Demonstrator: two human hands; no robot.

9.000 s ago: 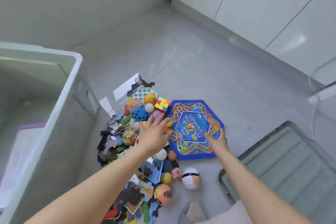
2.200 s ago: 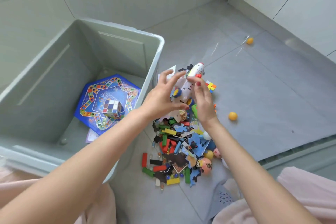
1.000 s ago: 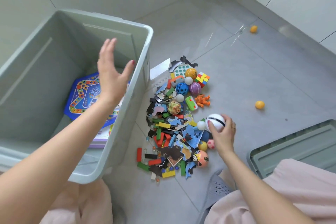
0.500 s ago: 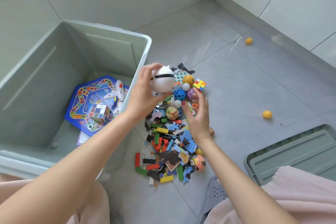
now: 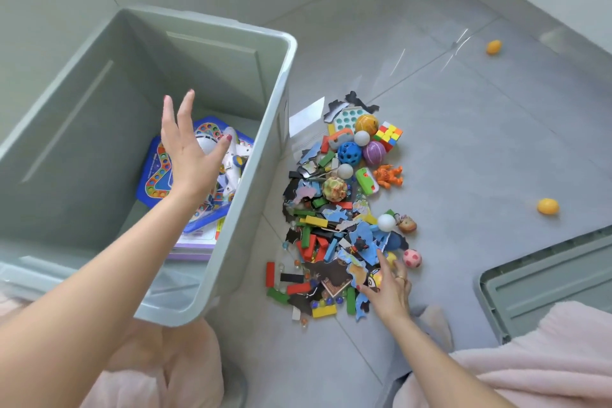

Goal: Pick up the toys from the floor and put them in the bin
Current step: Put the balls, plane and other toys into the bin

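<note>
- Head view: the left hand (image 5: 190, 156) hangs over the grey bin (image 5: 281, 83), fingers (image 5: 185, 116) spread straight and holding nothing; a white ball (image 5: 207, 144) shows just under the palm, inside the bin.
- Below those fingers, on the bin's bottom, lie a blue game board (image 5: 155, 172) and a white toy plane (image 5: 233, 166).
- The right hand (image 5: 387, 288) reaches down to the near end of the toy pile (image 5: 337, 209) on the floor (image 5: 463, 142), its fingers curling round a yellow-and-orange ball (image 5: 376, 278); whether the grip has closed cannot be told.
- Just beyond those fingers sit a pink spotted ball (image 5: 412, 258) and a white ball (image 5: 385, 222); puzzle pieces and coloured blocks lie to their left.
- Two orange balls (image 5: 548, 206) lie well apart from the pile, far to the right of both hands.
- Most toys are judged yet to be moved.
- Risk: a loose one-handed grab at a round ball could knock it, or its neighbours, rolling off across the smooth tiles.
- Risk: the bin stands tilted, so a toy dropped near the rim might bounce back out.
</note>
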